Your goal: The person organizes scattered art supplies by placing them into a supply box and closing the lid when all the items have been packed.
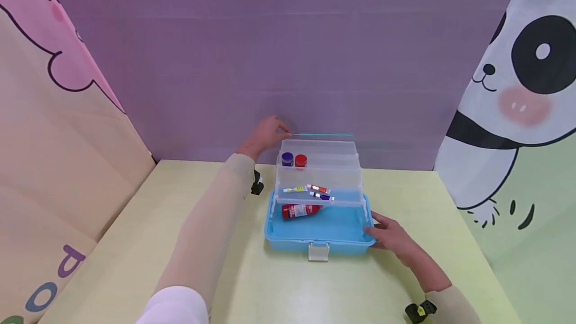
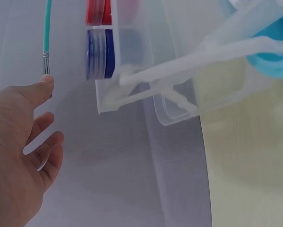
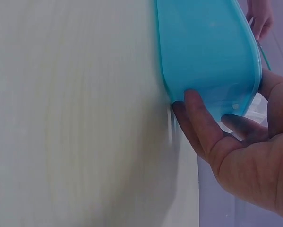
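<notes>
A paintbrush [image 1: 326, 134] with a thin teal handle is pinched by its metal end in my left hand [image 1: 269, 133], behind the topmost tray. In the left wrist view the thumb presses at the brush's ferrule [image 2: 46, 61], and the bristles are mostly hidden. My right hand [image 1: 390, 238] grips the right end of a light-blue storage box [image 1: 319, 247] with its clear tiered trays [image 1: 318, 175] raised. A red bottle [image 1: 300, 211] lies in the box. Yellow, red and purple paint tubes [image 1: 294, 189] lie on the lower tray; purple and red paint jars [image 1: 287, 159] stand on the upper one.
The box stands on a pale yellow table [image 1: 193, 174], its clear latch [image 1: 318, 251] hanging at the front. A purple backdrop [image 1: 288, 54] rises right behind the trays. Printed cloth panels [image 1: 517, 114] border both sides.
</notes>
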A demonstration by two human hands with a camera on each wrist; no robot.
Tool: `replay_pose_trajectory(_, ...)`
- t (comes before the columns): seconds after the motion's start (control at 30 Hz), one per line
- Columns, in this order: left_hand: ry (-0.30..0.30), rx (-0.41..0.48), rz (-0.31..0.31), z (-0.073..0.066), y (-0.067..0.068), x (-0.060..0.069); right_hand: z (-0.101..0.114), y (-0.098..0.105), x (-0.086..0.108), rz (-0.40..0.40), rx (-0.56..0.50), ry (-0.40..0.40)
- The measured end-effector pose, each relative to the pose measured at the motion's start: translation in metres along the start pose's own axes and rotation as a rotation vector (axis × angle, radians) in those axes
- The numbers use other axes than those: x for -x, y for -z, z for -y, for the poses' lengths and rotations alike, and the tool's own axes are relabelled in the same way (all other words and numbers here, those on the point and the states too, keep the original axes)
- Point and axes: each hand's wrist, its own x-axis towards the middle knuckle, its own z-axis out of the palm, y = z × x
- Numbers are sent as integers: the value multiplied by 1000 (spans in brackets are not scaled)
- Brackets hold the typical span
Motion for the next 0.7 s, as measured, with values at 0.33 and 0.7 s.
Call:
replay_pose_trajectory(0.33,24,-2,38,8,-16,2,-5,-8,3,-15,-14,-23)
replay_pose_trajectory(0.7,2,20,13,20,-18,3,-8,-7,0,-9,-43,6)
